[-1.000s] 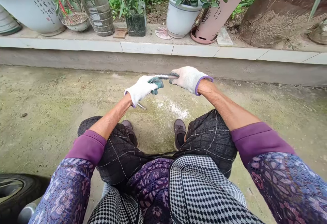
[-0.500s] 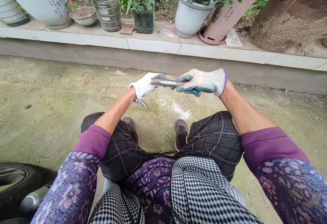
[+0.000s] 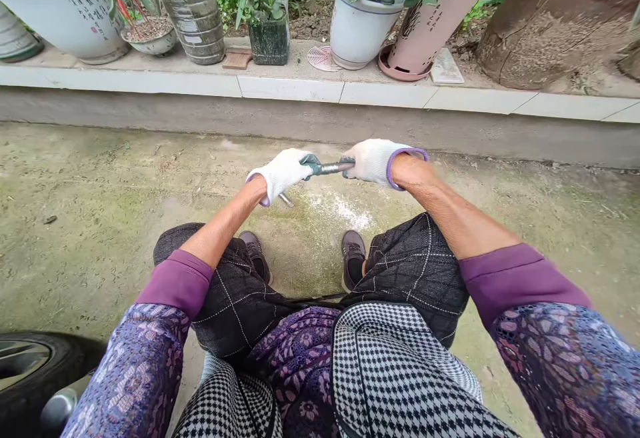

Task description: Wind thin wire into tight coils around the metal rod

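Observation:
Both hands wear white knit gloves with dark green palms and purple cuffs. Between them, a dark rod wound with silvery wire (image 3: 329,168) is held level above the ground. My left hand (image 3: 285,170) is closed around its left end, and the green fingertips wrap the rod. My right hand (image 3: 371,161) grips the other end from above, back of the glove upward, so its fingers are mostly hidden. Just below the left glove shows the tip of a small metal bar (image 3: 286,200); whether it lies on the ground or hangs from that hand, I cannot tell.
White powder (image 3: 345,213) is scattered on the concrete between my shoes. A low tiled ledge (image 3: 290,88) runs across ahead, bearing several potted plants, including a white pot (image 3: 363,31) and a pink planter (image 3: 415,45). At lower left stands a wheel (image 3: 45,371).
My right hand has rolled over, its green palm side turning out of sight, and moved slightly left. The gap between the gloves is narrower, with less wound wire showing.

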Demonstrator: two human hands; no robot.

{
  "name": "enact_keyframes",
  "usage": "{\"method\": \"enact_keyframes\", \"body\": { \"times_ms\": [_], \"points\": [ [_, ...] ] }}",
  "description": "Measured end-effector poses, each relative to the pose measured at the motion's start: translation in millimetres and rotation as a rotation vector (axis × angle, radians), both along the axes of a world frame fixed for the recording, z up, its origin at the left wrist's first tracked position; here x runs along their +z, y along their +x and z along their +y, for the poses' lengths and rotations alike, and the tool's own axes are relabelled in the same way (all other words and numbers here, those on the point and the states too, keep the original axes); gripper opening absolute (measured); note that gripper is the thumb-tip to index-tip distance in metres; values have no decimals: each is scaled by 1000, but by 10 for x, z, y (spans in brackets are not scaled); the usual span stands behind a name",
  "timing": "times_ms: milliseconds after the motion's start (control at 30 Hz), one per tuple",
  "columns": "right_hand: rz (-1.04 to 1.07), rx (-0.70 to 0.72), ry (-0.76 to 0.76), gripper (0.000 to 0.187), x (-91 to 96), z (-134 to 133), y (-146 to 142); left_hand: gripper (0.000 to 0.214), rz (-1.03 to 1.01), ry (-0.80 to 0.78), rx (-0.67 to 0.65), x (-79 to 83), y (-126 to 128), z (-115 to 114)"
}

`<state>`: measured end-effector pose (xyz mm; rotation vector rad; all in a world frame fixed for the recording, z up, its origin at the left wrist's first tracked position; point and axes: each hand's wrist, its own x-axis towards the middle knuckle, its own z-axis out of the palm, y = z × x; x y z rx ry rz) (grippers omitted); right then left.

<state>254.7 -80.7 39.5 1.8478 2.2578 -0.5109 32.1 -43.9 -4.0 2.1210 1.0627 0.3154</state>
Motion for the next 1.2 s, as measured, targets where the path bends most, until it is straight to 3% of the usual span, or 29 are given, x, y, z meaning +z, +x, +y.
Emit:
{"method": "enact_keyframes", "body": {
  "times_ms": [133,300,633,733,833,900,967,1067,1200],
  "points": [
    [-31,-60,145,31,39,56,45,33,-185,-174,55,114,-20,-75],
    [311,-187,141,30,150,12,32,32,-387,-329,63,228,-27,-147],
    [678,-370,97,25,159,60,-77,25,-431,-267,42,226,-47,-158],
    [902,-355,14,29,180,29,10,26,-408,-233,69,168,-80,-88],
    [1014,-189,-232,38,213,-59,112,21,-346,-187,85,110,-132,0],
    [901,-65,-372,40,218,-114,141,18,-312,-155,62,79,-159,45],
    [698,3,-421,35,203,-147,122,20,-280,-137,27,50,-168,70],
    [372,6,-367,21,148,-146,35,29,-199,-144,8,-1,-146,76],
    [87,50,-177,15,47,-62,-59,28,-104,-88,-11,-42,-96,45]
  ]
}}
